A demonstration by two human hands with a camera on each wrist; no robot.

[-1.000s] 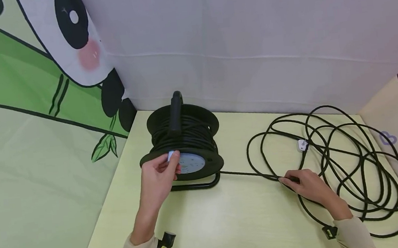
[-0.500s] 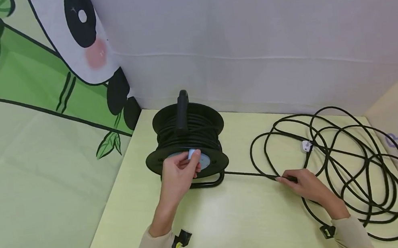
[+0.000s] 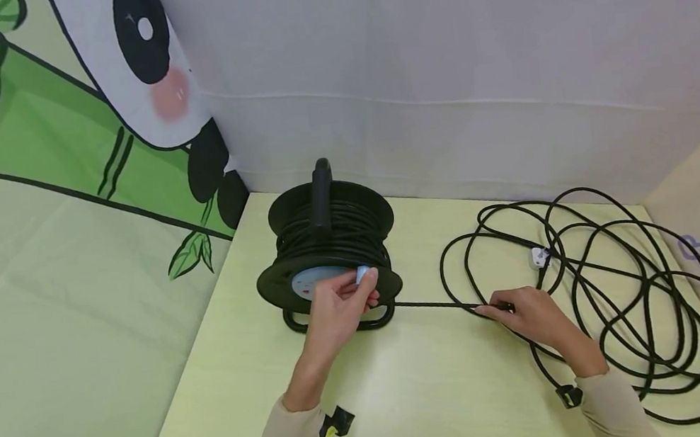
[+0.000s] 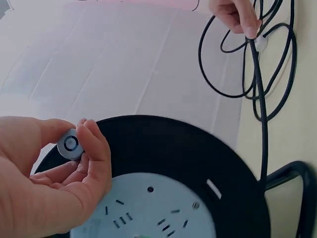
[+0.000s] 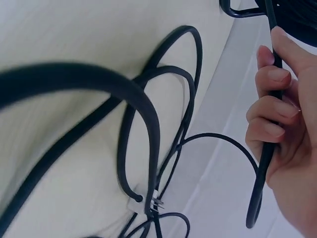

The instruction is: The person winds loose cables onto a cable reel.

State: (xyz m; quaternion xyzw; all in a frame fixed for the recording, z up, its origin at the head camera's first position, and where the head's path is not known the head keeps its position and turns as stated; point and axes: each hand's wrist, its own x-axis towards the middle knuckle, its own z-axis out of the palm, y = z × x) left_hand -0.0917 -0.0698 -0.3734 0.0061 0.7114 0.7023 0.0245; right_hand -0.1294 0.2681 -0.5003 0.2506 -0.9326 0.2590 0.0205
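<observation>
A black cable reel (image 3: pixel 275 287) stands on the table, cable wound round its drum (image 3: pixel 348 236) and a pale blue socket face (image 4: pixel 143 198) on its front. My left hand (image 3: pixel 337 309) pinches the small blue-grey crank knob (image 4: pixel 70 145) between thumb and fingers, now at the right of the front flange. To the right, my right hand (image 3: pixel 536 316) grips the black cable (image 3: pixel 432 304), which runs fairly straight from the reel to the fingers. In the right wrist view, those fingers curl round the cable (image 5: pixel 267 153).
Loose loops of cable (image 3: pixel 642 287) spread over the right side of the table (image 3: pixel 407 397). A white plug (image 3: pixel 539 258) lies among them. The reel's carry handle (image 3: pixel 321 204) points up, and its tube stand (image 3: pixel 374 323) rests on the table. A cloth backdrop (image 3: pixel 436 60) hangs behind.
My left hand has carried the knob from the left of the reel's front across to the right, turning the face. My right hand has shifted slightly left and up with the cable. The view has shifted slightly.
</observation>
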